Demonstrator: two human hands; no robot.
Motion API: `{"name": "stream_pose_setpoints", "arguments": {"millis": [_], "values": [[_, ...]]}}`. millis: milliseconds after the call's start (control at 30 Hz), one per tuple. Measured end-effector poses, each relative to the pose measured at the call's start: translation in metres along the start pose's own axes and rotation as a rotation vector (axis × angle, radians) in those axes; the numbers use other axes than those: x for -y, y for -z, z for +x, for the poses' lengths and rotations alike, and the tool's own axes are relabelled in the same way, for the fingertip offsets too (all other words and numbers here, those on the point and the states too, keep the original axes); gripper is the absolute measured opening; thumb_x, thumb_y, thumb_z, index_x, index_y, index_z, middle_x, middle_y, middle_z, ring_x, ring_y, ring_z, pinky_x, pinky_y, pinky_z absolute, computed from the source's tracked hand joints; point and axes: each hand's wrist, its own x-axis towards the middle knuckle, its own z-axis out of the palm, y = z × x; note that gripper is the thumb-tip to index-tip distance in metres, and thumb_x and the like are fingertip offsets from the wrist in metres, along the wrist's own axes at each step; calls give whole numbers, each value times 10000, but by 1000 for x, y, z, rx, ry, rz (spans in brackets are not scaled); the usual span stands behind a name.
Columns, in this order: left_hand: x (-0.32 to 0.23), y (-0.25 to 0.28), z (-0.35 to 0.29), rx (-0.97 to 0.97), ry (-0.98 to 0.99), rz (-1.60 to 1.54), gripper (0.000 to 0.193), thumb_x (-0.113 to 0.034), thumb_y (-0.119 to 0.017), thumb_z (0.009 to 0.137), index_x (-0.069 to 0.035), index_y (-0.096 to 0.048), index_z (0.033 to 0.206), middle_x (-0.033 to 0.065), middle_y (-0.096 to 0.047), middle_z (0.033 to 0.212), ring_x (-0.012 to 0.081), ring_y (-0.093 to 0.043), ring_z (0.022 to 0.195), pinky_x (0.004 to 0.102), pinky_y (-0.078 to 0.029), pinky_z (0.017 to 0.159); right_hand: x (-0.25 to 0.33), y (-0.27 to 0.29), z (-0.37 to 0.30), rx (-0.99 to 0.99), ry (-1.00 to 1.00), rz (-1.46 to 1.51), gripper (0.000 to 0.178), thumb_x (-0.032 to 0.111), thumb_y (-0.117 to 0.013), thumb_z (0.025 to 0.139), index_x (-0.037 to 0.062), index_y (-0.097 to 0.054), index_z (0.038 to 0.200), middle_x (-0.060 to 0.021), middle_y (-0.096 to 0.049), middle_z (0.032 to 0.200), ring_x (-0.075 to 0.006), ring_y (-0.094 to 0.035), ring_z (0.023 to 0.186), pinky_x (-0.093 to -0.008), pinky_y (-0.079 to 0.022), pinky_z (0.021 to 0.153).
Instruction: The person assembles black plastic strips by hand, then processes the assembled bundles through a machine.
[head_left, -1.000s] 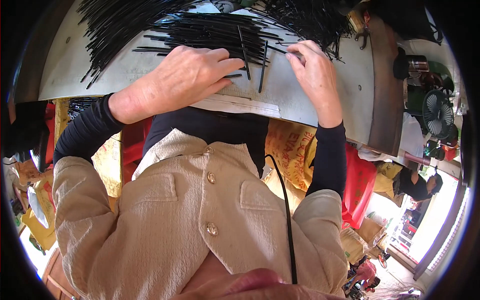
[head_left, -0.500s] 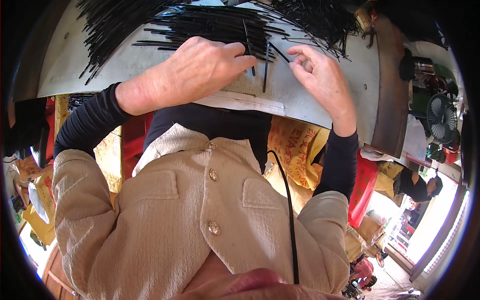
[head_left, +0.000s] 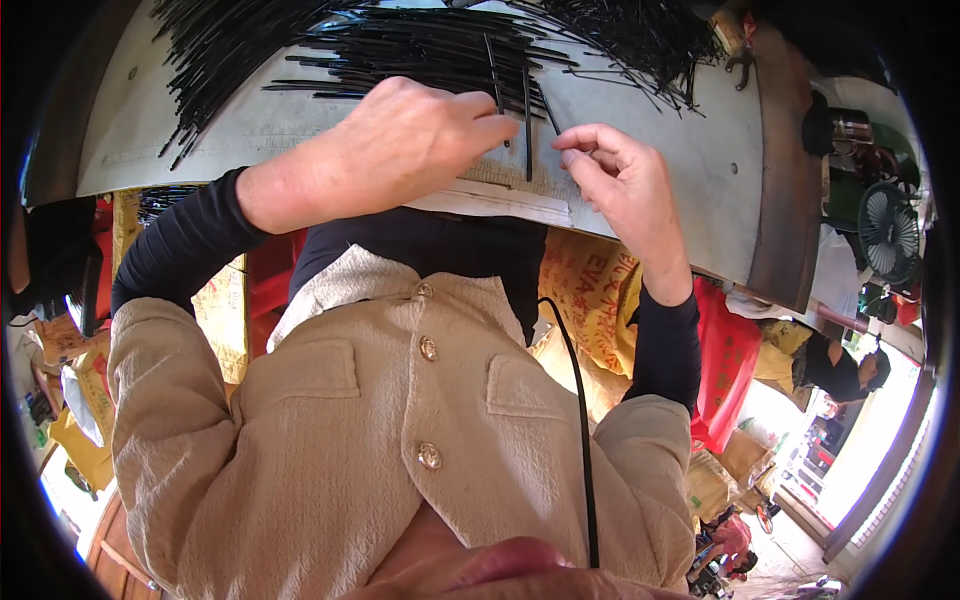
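My left hand (head_left: 415, 135) reaches over the table with thumb and fingers pinched together. A thin black rod (head_left: 491, 62) passes behind those fingertips, and its lower end shows just below them. My right hand (head_left: 622, 178) is closed in a pinch on the near end of another thin black rod (head_left: 549, 110), which slants up and to the left. Between the hands a third black rod (head_left: 528, 125) stretches nearly straight away from me, apart from both hands. Its far end is close to a pile of similar black rods (head_left: 420, 50) behind the left hand.
More black rods lie heaped at the far left (head_left: 215, 60) and far right (head_left: 640, 45) of the pale metal table (head_left: 690, 150). Pliers (head_left: 741, 68) rest near its right edge. A white strip (head_left: 510, 203) runs along the near edge. Beyond the right side stands a fan (head_left: 890, 232).
My right hand has moved down and left, its fingers closing on the slanted rod and turning it steeper. The middle rod has shifted slightly left. My left hand has moved slightly right.
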Motion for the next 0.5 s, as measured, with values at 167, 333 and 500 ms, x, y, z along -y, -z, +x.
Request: {"name": "stream_pose_setpoints", "arguments": {"millis": [167, 333, 500], "values": [[8, 12, -17, 3, 69, -12, 215, -88, -645, 804, -34, -617, 1009, 76, -554, 773, 254, -596, 621, 328, -472, 506, -6, -4, 2, -30, 233, -206, 158, -2, -525, 838, -20, -627, 957, -60, -587, 771, -126, -567, 639, -242, -442, 585], [13, 23, -27, -73, 153, -16, 181, -108, -644, 828, -37, -640, 994, 85, -590, 796, 271, -590, 619, 333, -473, 524, -7, -11, 9, -128, 627, -656, 219, -23, -540, 781, 33, -602, 983, -73, -594, 928, -249, -620, 745, -341, -514, 634], [17, 26, -32, -75, 195, -8, 179, -117, -638, 842, -47, -641, 1006, 89, -605, 816, 276, -595, 634, 336, -476, 537, -7, -14, 18, -113, 775, -944, 239, 17, -562, 768, 58, -577, 1004, -48, -560, 906, -199, -620, 745, -311, -522, 596]]}}
